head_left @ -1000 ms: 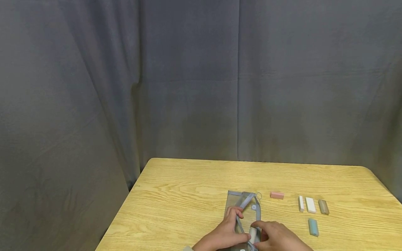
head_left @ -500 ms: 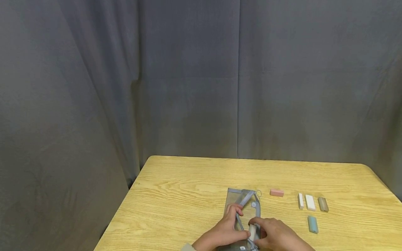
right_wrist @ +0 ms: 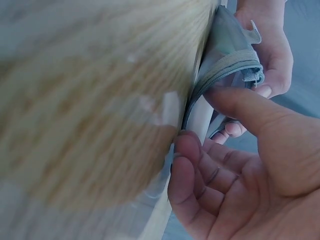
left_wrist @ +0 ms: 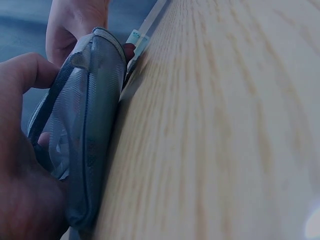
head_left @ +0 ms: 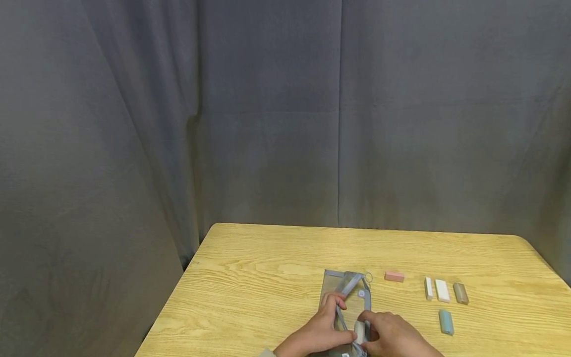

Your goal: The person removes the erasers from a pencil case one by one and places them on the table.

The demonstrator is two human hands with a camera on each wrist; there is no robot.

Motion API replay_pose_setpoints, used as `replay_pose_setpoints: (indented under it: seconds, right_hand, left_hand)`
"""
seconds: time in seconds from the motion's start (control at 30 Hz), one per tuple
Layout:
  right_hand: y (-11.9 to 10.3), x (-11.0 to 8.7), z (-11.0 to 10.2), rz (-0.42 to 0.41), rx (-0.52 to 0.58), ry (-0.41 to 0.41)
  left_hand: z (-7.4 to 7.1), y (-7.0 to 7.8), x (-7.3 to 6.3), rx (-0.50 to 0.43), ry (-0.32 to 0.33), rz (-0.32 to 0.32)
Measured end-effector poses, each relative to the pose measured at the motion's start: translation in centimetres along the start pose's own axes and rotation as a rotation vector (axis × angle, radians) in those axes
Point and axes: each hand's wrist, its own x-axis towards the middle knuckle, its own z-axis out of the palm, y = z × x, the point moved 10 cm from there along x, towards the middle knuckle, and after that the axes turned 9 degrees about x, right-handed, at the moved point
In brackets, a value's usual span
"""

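Note:
A grey mesh zip pouch (head_left: 329, 284) lies on the table in front of me, its zipper undone and its mouth spread. My left hand (head_left: 318, 331) grips the pouch by the left edge of the opening, fingers at the far part and thumb at the near part. Between the thumb and fingers of my right hand (head_left: 394, 334) is a white eraser (head_left: 359, 331), pinched in the pouch's mouth. In the right wrist view the eraser (right_wrist: 200, 118) shows as a pale block under the zipper edge. The left wrist view shows the pouch (left_wrist: 100, 95) bulging, with its inside partly hidden by the mesh.
Beyond the right hand lie a pink block (head_left: 394, 276), a narrow white block (head_left: 428, 288), a wider white block (head_left: 442, 290), a brown block (head_left: 461, 293) and a teal block (head_left: 446, 322). A key ring (head_left: 368, 277) sits at the pouch's far end. Grey curtains (head_left: 267, 124) hang behind the wooden table (head_left: 250, 277).

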Motion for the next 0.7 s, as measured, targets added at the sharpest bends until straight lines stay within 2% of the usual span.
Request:
replay_pose_setpoints:
  seconds: [0.23,0.5,0.7]
  right_hand:
    - [0.0,-0.2,-0.6,0.039,0.005,0.013]
    - [-0.6,-0.8,-2.3,-0.025,-0.056,0.065]
    - [-0.2,-1.1,-3.5,-0.012,-0.077,0.099]
  left_hand:
    - [0.1,0.2,-0.1,0.004,-0.012,0.014]
    - [0.0,0.0,-0.1,0.009,-0.013,-0.011]
    - [0.1,-0.1,-0.2,0.008,-0.018,-0.027]
